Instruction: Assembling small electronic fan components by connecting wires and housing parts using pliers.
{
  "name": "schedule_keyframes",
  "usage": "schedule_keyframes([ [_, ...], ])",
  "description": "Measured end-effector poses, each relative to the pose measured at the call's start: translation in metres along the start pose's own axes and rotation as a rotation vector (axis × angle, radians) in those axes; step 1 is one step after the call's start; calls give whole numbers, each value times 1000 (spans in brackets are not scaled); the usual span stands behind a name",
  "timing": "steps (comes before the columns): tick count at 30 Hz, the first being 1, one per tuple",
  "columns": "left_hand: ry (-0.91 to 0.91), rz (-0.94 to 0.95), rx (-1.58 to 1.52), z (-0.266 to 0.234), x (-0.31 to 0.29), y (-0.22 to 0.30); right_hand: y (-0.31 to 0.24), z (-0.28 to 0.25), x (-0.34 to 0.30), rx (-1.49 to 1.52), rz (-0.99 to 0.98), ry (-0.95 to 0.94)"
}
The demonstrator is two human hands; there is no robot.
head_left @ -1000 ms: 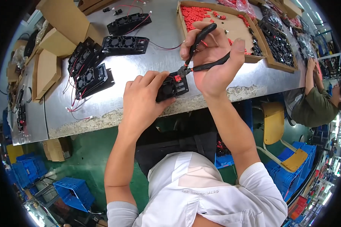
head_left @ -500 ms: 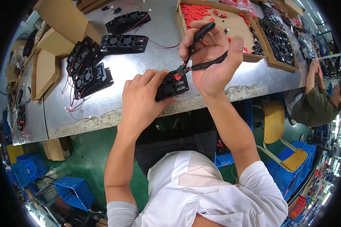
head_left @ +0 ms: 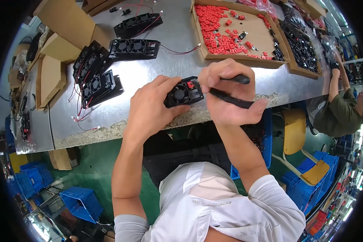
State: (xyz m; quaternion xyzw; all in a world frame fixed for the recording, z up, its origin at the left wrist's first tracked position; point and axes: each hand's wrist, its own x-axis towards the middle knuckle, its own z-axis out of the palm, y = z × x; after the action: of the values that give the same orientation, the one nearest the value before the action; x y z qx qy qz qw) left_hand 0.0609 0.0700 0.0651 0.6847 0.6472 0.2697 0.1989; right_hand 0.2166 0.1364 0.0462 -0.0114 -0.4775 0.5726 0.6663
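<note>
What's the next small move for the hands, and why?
Probably line up the pliers with the red piece before squeezing: the right hand holds the handles apart close beside it, their tips are hard to make out, and the left hand grips the black fan unit.

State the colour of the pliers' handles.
The handles are black, best seen in the head view.

Fan unit [head_left: 180, 95] blk (sm. pc. [head_left: 190, 84] red), plier grips [head_left: 232, 98] blk.
</note>
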Motion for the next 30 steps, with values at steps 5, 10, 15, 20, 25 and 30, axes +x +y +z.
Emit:
schedule_keyframes([
  [5, -1, -3, -28, 0, 1, -1, 3, -2, 8, 39, 48, 6],
  [10, -20, -29, -4, -2, 2, -1, -8, -4, 28, -3, 111, 36],
  [15, -29, -31, -18, -3, 3, -1, -11, 4, 19, 35, 123, 103],
  [20, -37, -31, -29, -4, 5, -1, -8, -3, 14, -6, 156, 49],
  [25, -22, -11, -44, -3, 4, -4, -2, -3, 11, 41, 120, 0],
  [30, -11, 3, -40, -3, 3, -4, 1, -2, 10, 35, 92, 7],
])
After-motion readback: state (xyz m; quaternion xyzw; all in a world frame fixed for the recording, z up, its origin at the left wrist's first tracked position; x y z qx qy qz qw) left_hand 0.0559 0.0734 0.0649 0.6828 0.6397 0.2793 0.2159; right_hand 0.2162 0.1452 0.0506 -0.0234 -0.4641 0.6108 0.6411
